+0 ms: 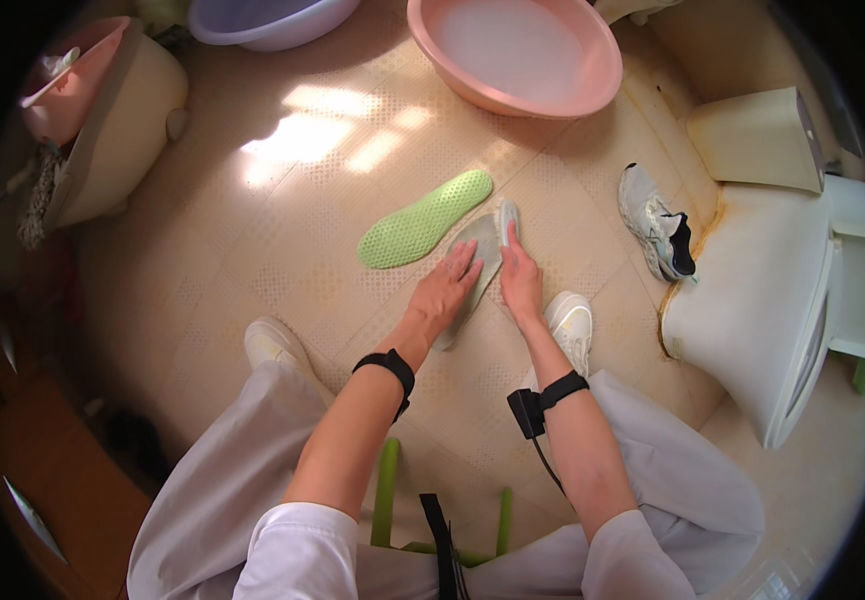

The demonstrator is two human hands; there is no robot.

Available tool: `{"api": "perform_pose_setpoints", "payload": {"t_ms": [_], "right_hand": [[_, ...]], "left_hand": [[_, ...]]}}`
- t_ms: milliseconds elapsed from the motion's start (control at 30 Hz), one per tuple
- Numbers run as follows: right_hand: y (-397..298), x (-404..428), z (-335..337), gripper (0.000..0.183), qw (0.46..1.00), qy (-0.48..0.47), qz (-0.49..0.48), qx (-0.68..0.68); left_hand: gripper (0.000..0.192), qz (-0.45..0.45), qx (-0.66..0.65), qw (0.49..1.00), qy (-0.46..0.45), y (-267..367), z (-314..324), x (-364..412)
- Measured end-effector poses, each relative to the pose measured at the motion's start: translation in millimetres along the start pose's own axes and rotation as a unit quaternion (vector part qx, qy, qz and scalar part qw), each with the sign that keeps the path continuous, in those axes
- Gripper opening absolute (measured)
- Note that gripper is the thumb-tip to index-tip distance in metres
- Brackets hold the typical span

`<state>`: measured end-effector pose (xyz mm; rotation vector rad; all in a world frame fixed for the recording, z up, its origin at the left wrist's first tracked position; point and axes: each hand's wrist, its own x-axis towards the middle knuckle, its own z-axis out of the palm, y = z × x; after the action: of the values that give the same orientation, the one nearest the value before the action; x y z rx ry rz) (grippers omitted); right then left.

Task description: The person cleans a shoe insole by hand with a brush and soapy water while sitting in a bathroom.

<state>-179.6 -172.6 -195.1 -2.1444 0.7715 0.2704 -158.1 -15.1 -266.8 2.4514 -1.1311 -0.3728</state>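
Observation:
My left hand lies on top of a grey shoe insole on the tiled floor, its fingers spread flat over the surface. Part of that insole is hidden beneath the hand. In my right hand is a slim white hand brush, held along the insole's right edge with a finger stretched on its back; its underside is out of sight. A light green insole with a dimpled surface lies on the floor just beyond my left hand.
A pink basin with cloudy liquid and a purple basin stand ahead. One white-grey sneaker leans by the toilet base at right. A beige mop bucket is at left. Green stool legs show below me.

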Motion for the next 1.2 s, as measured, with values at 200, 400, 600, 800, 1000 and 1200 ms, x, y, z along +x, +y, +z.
{"api": "perform_pose_setpoints", "payload": {"t_ms": [200, 400, 600, 800, 1000, 1200], "right_hand": [[26.7, -58.7, 20.7, 0.046, 0.996, -0.009, 0.074, 0.052], [2.5, 9.9, 14.2, 0.046, 0.998, 0.021, 0.005, 0.057], [-2.8, -17.6, 5.1, 0.047, 0.995, -0.018, 0.079, 0.060], [39.7, -83.6, 26.0, 0.049, 0.997, -0.025, 0.073, 0.031], [32.0, -13.8, 20.6, 0.050, 0.999, 0.015, 0.027, 0.027], [26.3, -15.6, 15.1, 0.050, 0.999, 0.008, 0.043, 0.008]], "left_hand": [[0.056, -0.036, 0.002, 0.994, -0.103, 14.6, -25.6, 3.4], [0.074, -0.014, 0.010, 1.000, -0.026, -0.2, 6.1, -7.9], [0.072, -0.029, -0.025, 0.998, -0.044, 10.6, -8.9, -0.2], [0.083, -0.036, -0.032, 0.997, -0.068, 12.3, -18.5, -1.8], [0.082, -0.026, -0.052, 0.998, -0.040, 12.3, -3.4, -1.6], [0.082, -0.040, -0.041, 0.998, -0.012, 17.8, -5.6, 3.7]]}}
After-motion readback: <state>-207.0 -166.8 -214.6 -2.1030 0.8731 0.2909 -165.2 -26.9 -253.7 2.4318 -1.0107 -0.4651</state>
